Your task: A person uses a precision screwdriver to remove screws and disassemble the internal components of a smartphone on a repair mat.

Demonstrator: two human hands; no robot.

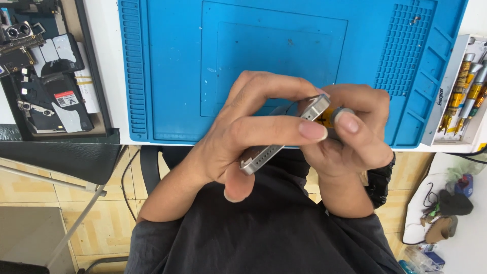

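Note:
A silver smartphone (274, 147) is held on edge in front of my chest, its bottom end with small holes facing up at me. My left hand (243, 137) wraps around it, index finger lying along its edge and thumb under its lower corner. My right hand (355, 137) pinches a small screwdriver with a yellow shaft and grey round cap (336, 115), its tip set against the phone's upper corner. Most of the screwdriver is hidden by my fingers. A black band sits on my right wrist.
A blue silicone work mat (167, 76) covers the white bench ahead. A dark tray with phone parts (45, 76) lies at the left. A white case of yellow-handled screwdrivers (464, 91) stands at the right. Tiled floor, a chair and shoes show below.

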